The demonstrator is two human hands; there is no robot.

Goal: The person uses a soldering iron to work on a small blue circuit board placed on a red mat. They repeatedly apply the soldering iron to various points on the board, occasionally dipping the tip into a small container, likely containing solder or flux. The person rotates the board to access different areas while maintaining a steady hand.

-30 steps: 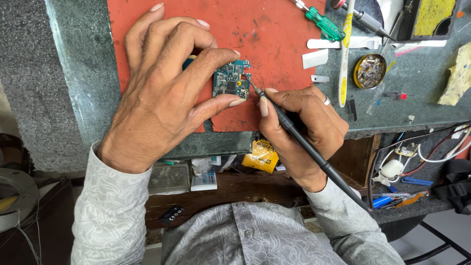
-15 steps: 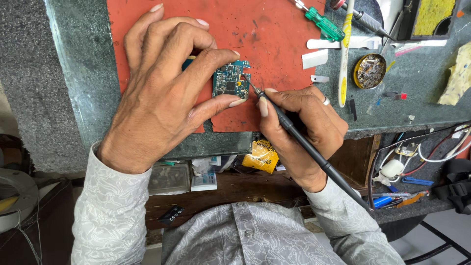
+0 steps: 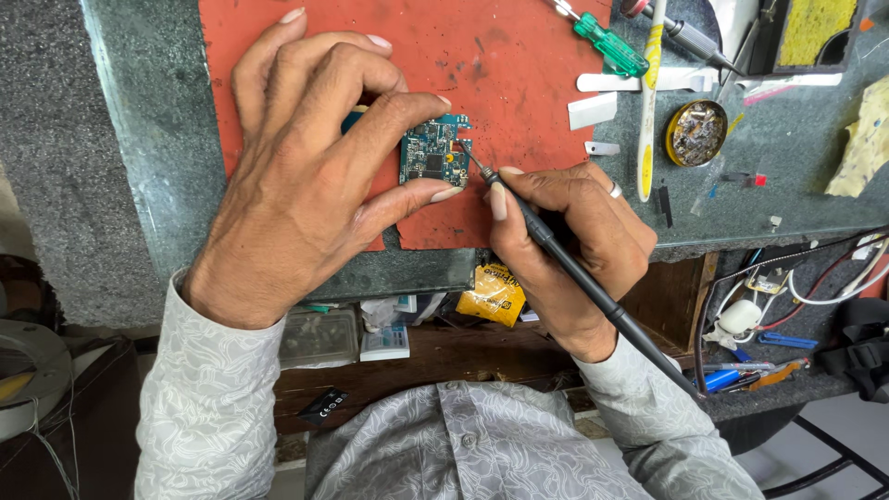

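A small blue-green circuit board (image 3: 433,151) lies on a red work mat (image 3: 482,65). My left hand (image 3: 310,176) pins the board down, index finger on its top edge and thumb on its lower edge. In my right hand (image 3: 574,250) is a black soldering iron (image 3: 593,292), held like a pen, with its metal tip touching the board's right edge. There is a ring on my right hand. The iron's handle runs back toward the lower right.
A green-handled screwdriver (image 3: 607,42), a white and yellow toothbrush (image 3: 650,102), a round tin of brass wool (image 3: 697,132), white strips and a yellow sponge (image 3: 815,28) lie on the dark stone bench (image 3: 148,130). A shelf below holds cables and small boxes.
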